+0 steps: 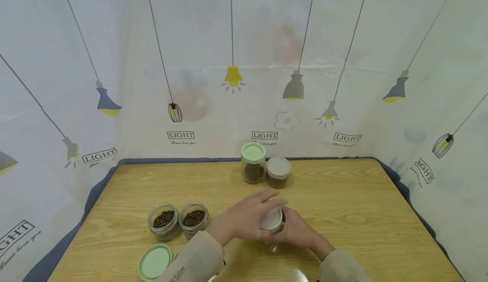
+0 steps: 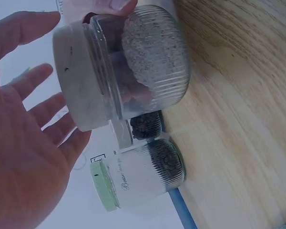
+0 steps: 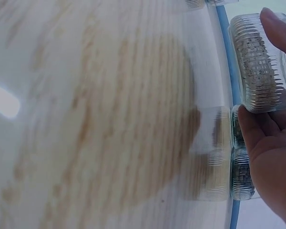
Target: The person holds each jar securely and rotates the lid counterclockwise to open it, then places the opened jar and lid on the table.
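My right hand [image 1: 295, 231] grips a ribbed glass jar [image 2: 155, 57] with pale, grainy contents. In the right wrist view, the thumb lies along the near side of this jar [image 3: 257, 67] and the fingers curl behind it. The jar wears a white lid [image 1: 271, 219]. Around that lid my left hand [image 1: 249, 218] is spread; in the left wrist view the fingers [image 2: 33, 81] look loosely extended, with thumb and index tips just off the lid's top. Whether the other fingertips touch its rim is hidden. The jar appears held above the wooden table.
Two uncapped jars of brown beans, one left [image 1: 164, 222] and one right [image 1: 193, 219], stand at the left. A green lid [image 1: 155, 262] lies before them. At the back are a green-lidded jar [image 1: 253, 163] and a white-lidded jar [image 1: 278, 172]. A printed curtain [image 1: 213, 40] surrounds the table [image 1: 354, 205].
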Tool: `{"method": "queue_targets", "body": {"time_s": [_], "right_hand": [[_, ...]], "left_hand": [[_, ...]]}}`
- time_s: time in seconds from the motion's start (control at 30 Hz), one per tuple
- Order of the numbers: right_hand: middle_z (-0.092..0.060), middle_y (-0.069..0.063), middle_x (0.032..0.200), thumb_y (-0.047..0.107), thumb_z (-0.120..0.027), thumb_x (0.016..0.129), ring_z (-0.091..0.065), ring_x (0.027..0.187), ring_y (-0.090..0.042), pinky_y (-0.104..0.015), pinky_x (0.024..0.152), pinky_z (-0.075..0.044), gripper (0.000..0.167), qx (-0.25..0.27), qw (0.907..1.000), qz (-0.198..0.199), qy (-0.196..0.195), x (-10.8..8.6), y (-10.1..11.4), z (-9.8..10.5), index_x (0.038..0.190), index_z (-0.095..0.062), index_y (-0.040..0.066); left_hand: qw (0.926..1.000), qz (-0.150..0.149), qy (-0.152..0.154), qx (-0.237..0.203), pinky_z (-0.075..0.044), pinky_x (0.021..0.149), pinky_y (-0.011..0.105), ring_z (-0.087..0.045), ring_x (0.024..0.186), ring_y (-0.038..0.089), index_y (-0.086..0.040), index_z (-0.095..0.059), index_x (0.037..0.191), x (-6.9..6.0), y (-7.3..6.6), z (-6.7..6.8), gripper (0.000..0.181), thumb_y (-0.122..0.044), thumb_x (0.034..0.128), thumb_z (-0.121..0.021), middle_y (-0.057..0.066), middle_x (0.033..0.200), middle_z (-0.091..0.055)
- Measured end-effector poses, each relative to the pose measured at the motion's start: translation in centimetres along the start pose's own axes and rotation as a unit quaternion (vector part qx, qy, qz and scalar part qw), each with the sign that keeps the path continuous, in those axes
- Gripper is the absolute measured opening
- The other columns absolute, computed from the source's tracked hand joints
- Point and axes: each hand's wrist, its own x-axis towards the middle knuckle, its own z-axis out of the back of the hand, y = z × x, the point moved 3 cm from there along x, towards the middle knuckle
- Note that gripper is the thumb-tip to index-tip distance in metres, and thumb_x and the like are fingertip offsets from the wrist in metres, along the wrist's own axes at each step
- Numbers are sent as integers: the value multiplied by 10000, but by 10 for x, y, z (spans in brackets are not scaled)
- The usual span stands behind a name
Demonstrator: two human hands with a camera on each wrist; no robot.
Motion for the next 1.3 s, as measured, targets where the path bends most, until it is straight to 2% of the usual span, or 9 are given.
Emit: {"method": "queue_targets", "body": {"time_s": [0.13, 0.3, 0.43, 0.6, 0.83, 1.3], "right_hand": [[-547, 15, 1349, 340, -875, 699, -557, 1198, -176, -284, 981, -468, 907, 90, 9999, -132, -27, 0, 0, 0, 1443, -387, 166], [-519, 1, 1392, 326, -853, 733, -540, 1220, -193, -293, 967, -476, 863, 177, 9997, -159, 34, -1, 0, 1, 1450, -390, 198], [-507, 5, 1405, 322, -853, 733, -534, 1234, -194, -324, 993, -470, 866, 193, 9997, -156, 23, -1, 0, 1, 1453, -388, 195], [-511, 29, 1396, 312, -865, 708, -537, 1237, -180, -330, 1019, -463, 906, 139, 9999, -66, -5, 0, 2, 1, 1462, -375, 197], [-542, 27, 1359, 294, -869, 700, -562, 1202, -183, -282, 971, -487, 882, 180, 9998, 8, 38, 1, 1, 0, 1443, -403, 209], [-567, 2, 1328, 288, -861, 711, -582, 1158, -181, -285, 953, -493, 844, 96, 9999, 134, -28, 0, 0, -1, 1428, -424, 204]], "left_hand": [[9995, -23, 283, -120, -411, 1105, 425, -373, 1429, 221, -338, -453, 1442, 2, 1, -1, 748, -285, 767, -771, 0, 1558, -373], [9992, -39, 400, 50, -463, 1033, 367, -478, 1329, 193, -354, -509, 1398, 8, 0, -1, 740, -288, 721, -801, -28, 1437, -511], [9987, 180, 281, 390, -511, 878, 305, -548, 1176, 148, -358, -561, 1336, 11, 0, 0, 678, -392, 702, -798, -62, 1311, -578], [9939, 636, 14, 896, -492, 687, 261, -558, 962, 129, -321, -603, 1252, 12, -2, 0, 611, -517, 692, -749, -42, 1152, -613], [9865, 970, -133, 1311, -478, 631, 262, -540, 889, 140, -284, -598, 1251, 12, -3, -1, 614, -600, 733, -693, -13, 1092, -599], [9852, 1050, -179, 1345, -472, 614, 259, -547, 900, 146, -282, -590, 1261, 12, -5, -1, 626, -611, 737, -684, -7, 1109, -596]]}}
